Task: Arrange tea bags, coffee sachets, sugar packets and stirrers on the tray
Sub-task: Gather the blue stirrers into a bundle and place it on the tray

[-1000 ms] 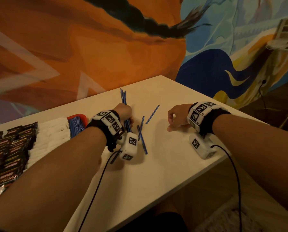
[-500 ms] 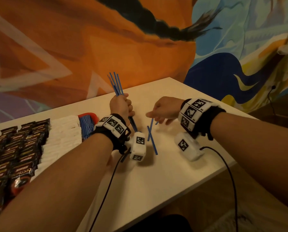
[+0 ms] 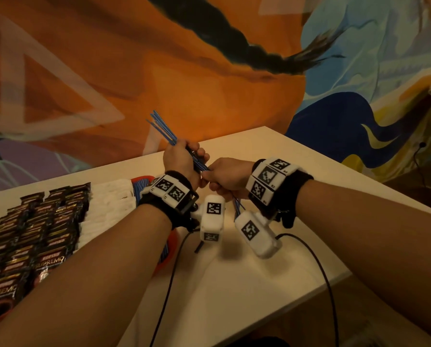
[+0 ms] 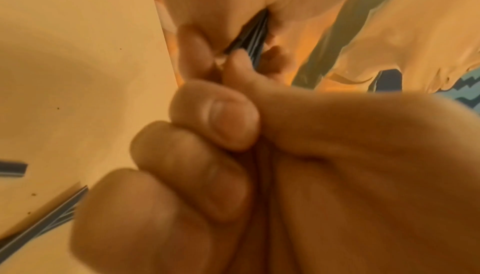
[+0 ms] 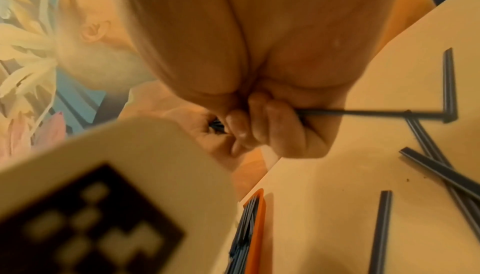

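Here, a pale rectangular table [image 3: 234, 284] fronts an orange and blue mural wall [image 3: 184, 71]. On its left lies an orange-rimmed tray [image 3: 173, 240] with dark coffee sachets [image 3: 34, 234], white sugar packets [image 3: 109, 206] and a row of blue stirrers [image 5: 246, 223]. Above the table's middle, the left hand [image 3: 181, 160] clenches a bundle of thin blue plastic stirrers [image 3: 163, 127], tips slanting up and far-left. Touching it, the right hand [image 3: 225, 176] grasps one dark stirrer [image 5: 363, 111]. Loose stirrers [image 5: 436, 173] lie right of the tray.
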### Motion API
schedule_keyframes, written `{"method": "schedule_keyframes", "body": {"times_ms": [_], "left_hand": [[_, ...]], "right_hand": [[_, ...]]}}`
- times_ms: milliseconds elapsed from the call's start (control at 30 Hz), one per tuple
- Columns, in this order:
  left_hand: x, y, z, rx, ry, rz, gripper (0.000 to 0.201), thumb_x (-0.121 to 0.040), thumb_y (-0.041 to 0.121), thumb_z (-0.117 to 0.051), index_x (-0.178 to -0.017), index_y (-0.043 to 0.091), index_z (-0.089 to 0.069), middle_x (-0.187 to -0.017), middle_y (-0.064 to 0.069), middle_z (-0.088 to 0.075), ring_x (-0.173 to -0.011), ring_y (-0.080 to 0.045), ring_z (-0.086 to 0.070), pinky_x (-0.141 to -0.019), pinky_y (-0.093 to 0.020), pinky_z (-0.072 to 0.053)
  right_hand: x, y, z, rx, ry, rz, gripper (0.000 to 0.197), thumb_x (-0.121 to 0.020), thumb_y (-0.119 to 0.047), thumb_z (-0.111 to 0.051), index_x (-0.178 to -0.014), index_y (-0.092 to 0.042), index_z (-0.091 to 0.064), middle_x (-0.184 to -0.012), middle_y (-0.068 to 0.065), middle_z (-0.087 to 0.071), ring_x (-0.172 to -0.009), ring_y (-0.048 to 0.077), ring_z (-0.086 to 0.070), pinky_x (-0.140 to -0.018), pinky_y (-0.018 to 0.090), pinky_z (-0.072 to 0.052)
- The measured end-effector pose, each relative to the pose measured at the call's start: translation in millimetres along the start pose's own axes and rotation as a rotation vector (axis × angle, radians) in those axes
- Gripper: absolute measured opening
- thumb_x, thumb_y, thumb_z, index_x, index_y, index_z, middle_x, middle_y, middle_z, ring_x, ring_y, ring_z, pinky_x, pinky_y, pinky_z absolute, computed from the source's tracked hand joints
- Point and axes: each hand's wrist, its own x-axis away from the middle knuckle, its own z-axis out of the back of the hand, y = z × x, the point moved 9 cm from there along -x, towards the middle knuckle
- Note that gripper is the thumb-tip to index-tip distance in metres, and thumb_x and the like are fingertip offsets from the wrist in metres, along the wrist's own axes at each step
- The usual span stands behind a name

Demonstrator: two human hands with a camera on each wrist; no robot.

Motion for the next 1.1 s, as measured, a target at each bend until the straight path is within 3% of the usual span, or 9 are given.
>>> {"method": "schedule_keyframes", "body": {"times_ms": [167, 300, 467, 633, 733, 833, 933, 1000, 1100], "left_hand": [[-8.1, 11.1, 9.3, 0.129, 0.021, 0.029, 0.03, -0.106, 0.016, -0.035, -0.078, 0.013, -0.043, -0.058, 0.0, -0.044, -0.044, -0.015, -0.044, -0.044, -0.024, -0.044], [-22.2, 31.2, 29.6, 0.164, 0.105, 0.031, 0.032, -0.105, 0.013, -0.031, -0.074, 0.016, -0.038, -0.056, 0.002, -0.034, -0.039, -0.013, -0.033, -0.039, -0.02, -0.032], [-16.5, 44.4, 50.7, -0.01, 0.189, -0.032, 0.032, -0.105, 0.008, -0.028, -0.076, 0.018, -0.04, -0.059, 0.004, -0.028, -0.036, -0.01, -0.02, -0.036, -0.022, -0.018], [7.2, 14.1, 42.0, -0.258, 0.085, 0.064, 0.021, -0.103, 0.011, -0.039, -0.082, 0.014, -0.044, -0.051, 0.005, -0.029, -0.037, -0.011, -0.02, -0.037, -0.019, -0.017], [27.9, -5.5, 29.6, -0.375, -0.018, 0.118, 0.009, -0.099, 0.011, -0.041, -0.094, 0.012, -0.049, -0.054, 0.004, -0.028, -0.039, -0.012, -0.02, -0.04, -0.021, -0.016], [43.3, -18.1, 18.4, -0.446, -0.093, 0.14, 0.021, -0.102, 0.029, -0.046, -0.099, 0.012, -0.057, -0.056, 0.003, -0.032, -0.042, -0.013, -0.025, -0.04, -0.024, -0.022], [48.3, -22.7, 11.3, -0.464, -0.105, 0.165, 0.04, -0.096, 0.055, -0.053, -0.092, 0.016, -0.061, -0.056, 0.003, -0.038, -0.043, -0.013, -0.028, -0.043, -0.025, -0.024], [48.0, -24.5, 11.3, -0.482, -0.104, 0.18, 0.043, -0.091, 0.06, -0.059, -0.087, 0.018, -0.055, -0.054, 0.003, -0.033, -0.042, -0.013, -0.025, -0.043, -0.024, -0.023], [47.8, -26.3, 13.1, -0.495, -0.103, 0.177, 0.037, -0.094, 0.056, -0.057, -0.085, 0.02, -0.05, -0.053, 0.002, -0.027, -0.04, -0.013, -0.022, -0.041, -0.022, -0.02]], "right_hand": [[2.9, 5.3, 1.6, 0.061, 0.011, 0.016, 0.035, -0.107, -0.027, -0.035, -0.084, -0.009, -0.054, -0.06, 0.001, -0.034, -0.051, 0.014, -0.029, -0.048, 0.027, -0.029], [12.0, 15.2, 8.9, 0.092, -0.002, -0.005, 0.034, -0.107, -0.027, -0.034, -0.086, -0.009, -0.053, -0.059, 0.0, -0.034, -0.052, 0.014, -0.029, -0.051, 0.027, -0.029], [21.8, 15.3, 30.4, 0.063, 0.037, -0.026, 0.033, -0.107, -0.027, -0.035, -0.085, -0.01, -0.052, -0.06, 0.0, -0.033, -0.053, 0.013, -0.028, -0.05, 0.026, -0.028], [19.7, 1.1, 45.2, -0.051, 0.165, 0.029, 0.033, -0.108, -0.025, -0.032, -0.089, -0.007, -0.052, -0.062, 0.001, -0.032, -0.052, 0.012, -0.024, -0.047, 0.025, -0.023], [17.9, -8.4, 39.9, -0.046, 0.21, 0.049, 0.035, -0.108, -0.023, -0.031, -0.086, -0.007, -0.052, -0.063, 0.002, -0.032, -0.05, 0.013, -0.024, -0.044, 0.024, -0.023], [14.3, -17.2, 30.1, 0.08, 0.224, 0.06, 0.034, -0.107, -0.02, -0.033, -0.083, -0.007, -0.054, -0.063, 0.003, -0.039, -0.05, 0.016, -0.03, -0.047, 0.027, -0.029], [11.0, -25.3, 26.2, 0.286, 0.269, 0.063, 0.029, -0.104, -0.016, -0.036, -0.101, 0.001, -0.058, -0.071, 0.009, -0.049, -0.051, 0.022, -0.043, -0.051, 0.031, -0.041], [13.4, -33.1, 22.0, 0.467, 0.284, 0.08, 0.025, -0.103, -0.014, -0.036, -0.105, 0.0, -0.056, -0.079, 0.011, -0.055, -0.058, 0.022, -0.051, -0.057, 0.033, -0.047], [18.4, -43.1, 10.3, 0.725, 0.281, 0.106, 0.021, -0.102, -0.007, -0.035, -0.106, -0.003, -0.055, -0.098, 0.014, -0.062, -0.071, 0.023, -0.054, -0.063, 0.033, -0.044]]}}
